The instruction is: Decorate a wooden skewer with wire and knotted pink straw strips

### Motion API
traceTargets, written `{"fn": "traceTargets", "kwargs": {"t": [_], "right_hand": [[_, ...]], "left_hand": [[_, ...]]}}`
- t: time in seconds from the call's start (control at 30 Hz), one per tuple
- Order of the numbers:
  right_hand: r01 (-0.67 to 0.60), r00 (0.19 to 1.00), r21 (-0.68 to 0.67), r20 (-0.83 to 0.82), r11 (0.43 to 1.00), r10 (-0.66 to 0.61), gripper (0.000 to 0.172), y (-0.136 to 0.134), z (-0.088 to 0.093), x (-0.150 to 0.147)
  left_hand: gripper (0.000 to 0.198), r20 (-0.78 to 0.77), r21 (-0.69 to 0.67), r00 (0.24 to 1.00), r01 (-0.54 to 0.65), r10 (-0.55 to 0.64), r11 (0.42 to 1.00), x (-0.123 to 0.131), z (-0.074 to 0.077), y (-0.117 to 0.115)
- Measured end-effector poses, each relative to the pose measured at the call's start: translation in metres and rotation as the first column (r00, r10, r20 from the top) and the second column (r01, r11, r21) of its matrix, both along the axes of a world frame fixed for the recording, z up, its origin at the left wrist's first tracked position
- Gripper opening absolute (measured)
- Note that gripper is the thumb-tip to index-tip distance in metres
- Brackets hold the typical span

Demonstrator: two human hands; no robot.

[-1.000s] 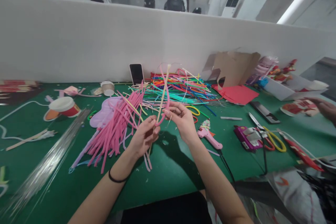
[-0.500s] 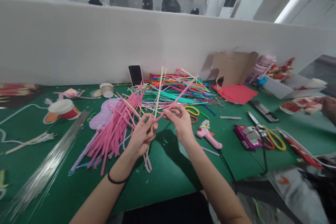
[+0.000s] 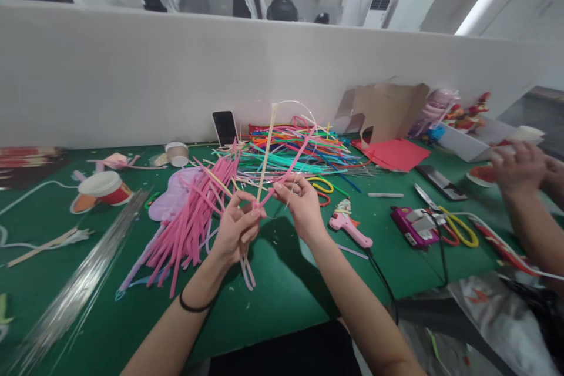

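In the head view, my left hand (image 3: 240, 226) is closed in a pinch around the lower part of a cream pipe cleaner (image 3: 267, 150) that stands up from the fingers. Tail ends of pale strips (image 3: 248, 273) hang below this hand. Close beside it, my right hand (image 3: 303, 208) pinches a pink pipe cleaner (image 3: 302, 155), whose free end slants up to the right. That pink stem crosses the cream one at my left fingertips. A thin, shiny wire loop (image 3: 299, 103) arcs between their upper ends. A bundle of pink pipe cleaners (image 3: 187, 223) lies left of my hands.
Colourful pipe cleaners (image 3: 291, 150) lie heaped behind my hands. To the right are a pink glue gun (image 3: 350, 229), a purple power strip (image 3: 412, 229) and scissors (image 3: 458, 226). Metal wires (image 3: 88, 279) lie left. Another person's hands (image 3: 520, 167) are at far right.
A thin wire now bends over in a loop to the right above my hands. My hands stay nearly in place. The other person's hands have come further into view at right.
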State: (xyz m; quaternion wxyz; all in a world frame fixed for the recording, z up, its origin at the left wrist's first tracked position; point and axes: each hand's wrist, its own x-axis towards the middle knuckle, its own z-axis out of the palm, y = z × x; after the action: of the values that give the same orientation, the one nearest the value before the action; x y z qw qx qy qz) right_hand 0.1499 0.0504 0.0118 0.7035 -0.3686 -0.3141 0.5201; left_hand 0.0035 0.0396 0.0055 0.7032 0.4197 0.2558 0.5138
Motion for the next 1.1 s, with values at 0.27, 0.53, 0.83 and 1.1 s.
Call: {"fn": "traceTargets", "kwargs": {"t": [0.27, 0.53, 0.83, 1.1], "right_hand": [[0.03, 0.994, -0.048, -0.1, 0.998, -0.035, 0.039, -0.001, -0.006, 0.006], [0.135, 0.982, 0.063, 0.128, 0.989, -0.142, 0.034, -0.007, -0.009, -0.003], [0.359, 0.909, 0.173, 0.161, 0.917, -0.386, 0.077, -0.008, 0.002, 0.007], [0.291, 0.886, 0.198, 0.313, 0.936, -0.342, 0.034, -0.011, 0.004, 0.005]], "left_hand": [[0.035, -0.273, 0.141, 0.936, -0.19, 0.223, 0.972, 0.008, 0.004, -0.003], [0.027, -0.18, 0.096, 0.955, -0.223, 0.237, 0.97, 0.008, -0.004, 0.003], [0.029, 0.024, -0.195, 0.997, 0.08, -0.077, 0.977, 0.007, 0.001, 0.003], [0.034, -0.123, -0.047, 0.989, -0.085, 0.079, 0.995, 0.01, 0.0, -0.002]]}}
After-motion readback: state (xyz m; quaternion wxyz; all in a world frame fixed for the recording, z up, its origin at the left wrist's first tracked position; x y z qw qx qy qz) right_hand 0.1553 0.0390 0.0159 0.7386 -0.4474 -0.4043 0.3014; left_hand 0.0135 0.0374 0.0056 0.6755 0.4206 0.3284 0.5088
